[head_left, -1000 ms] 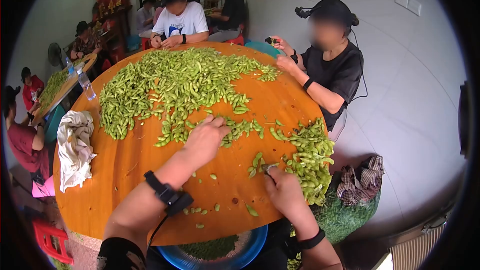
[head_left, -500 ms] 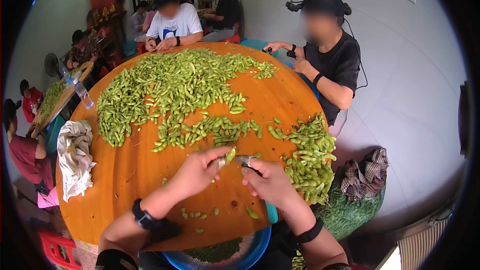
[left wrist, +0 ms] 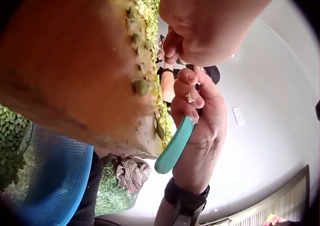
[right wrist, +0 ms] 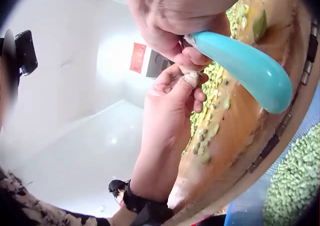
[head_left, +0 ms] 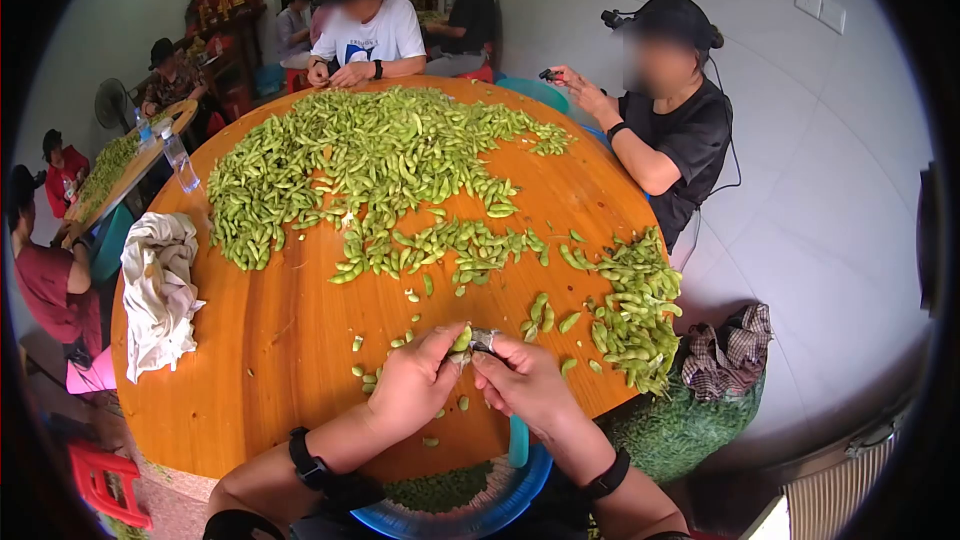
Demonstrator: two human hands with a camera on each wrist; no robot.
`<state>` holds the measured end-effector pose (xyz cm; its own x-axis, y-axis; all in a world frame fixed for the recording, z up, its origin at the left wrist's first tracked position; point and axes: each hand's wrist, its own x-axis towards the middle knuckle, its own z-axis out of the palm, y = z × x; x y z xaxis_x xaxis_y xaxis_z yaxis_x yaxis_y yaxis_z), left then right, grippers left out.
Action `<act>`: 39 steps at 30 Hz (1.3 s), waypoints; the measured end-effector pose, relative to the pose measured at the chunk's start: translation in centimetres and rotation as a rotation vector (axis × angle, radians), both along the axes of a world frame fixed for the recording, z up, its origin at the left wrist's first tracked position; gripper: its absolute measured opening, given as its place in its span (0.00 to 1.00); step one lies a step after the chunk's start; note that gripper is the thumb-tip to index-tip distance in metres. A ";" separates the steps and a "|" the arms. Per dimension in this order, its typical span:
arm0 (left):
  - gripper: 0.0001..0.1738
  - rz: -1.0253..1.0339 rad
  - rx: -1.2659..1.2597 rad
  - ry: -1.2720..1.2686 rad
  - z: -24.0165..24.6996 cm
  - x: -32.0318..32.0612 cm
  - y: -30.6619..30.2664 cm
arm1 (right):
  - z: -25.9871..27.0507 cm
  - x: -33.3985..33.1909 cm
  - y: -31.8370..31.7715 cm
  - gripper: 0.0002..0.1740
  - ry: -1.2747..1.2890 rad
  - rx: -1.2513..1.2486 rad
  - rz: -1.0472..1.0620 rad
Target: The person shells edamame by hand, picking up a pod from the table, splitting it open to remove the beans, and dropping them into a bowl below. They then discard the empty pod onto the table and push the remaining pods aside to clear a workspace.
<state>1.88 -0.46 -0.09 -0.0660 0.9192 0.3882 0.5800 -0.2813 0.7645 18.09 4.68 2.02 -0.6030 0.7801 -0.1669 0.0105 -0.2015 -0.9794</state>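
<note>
In the head view my left hand point(head_left: 412, 380) pinches a green soybean pod point(head_left: 462, 339) between thumb and fingers, over the near part of the table. Right beside it, my right hand point(head_left: 532, 382) grips a tool with a metal end point(head_left: 484, 339) and a curved turquoise handle point(head_left: 518, 442). The metal end meets the pod. Seen from the right wrist, the handle point(right wrist: 245, 68) juts out below the right palm; the fingers hide much of the tool. Loose shelled beans point(head_left: 370, 377) and a few pods point(head_left: 538, 312) lie around both hands.
A large pod heap point(head_left: 370, 150) covers the far half of the round wooden table point(head_left: 270, 360); another pile point(head_left: 640, 310) sits at right. A blue basin point(head_left: 540, 475) holding beans stands below the near edge. A white cloth point(head_left: 160, 290) lies left. People sit around.
My left hand has come back from the pods with one pinched in it and met the tool in my right hand. Both hands have since shifted together closer to my body.
</note>
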 end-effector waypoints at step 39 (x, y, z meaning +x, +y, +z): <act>0.12 -0.178 -0.401 -0.337 -1.0 -2.4 1.4 | -1.0 -1.8 -1.7 0.06 0.126 -0.172 -0.170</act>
<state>-0.56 0.92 -1.07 0.0437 0.9990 -0.0106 0.2550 -0.0009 0.9669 16.27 3.02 1.03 -0.4900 0.8387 -0.2376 -0.1573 -0.3532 -0.9222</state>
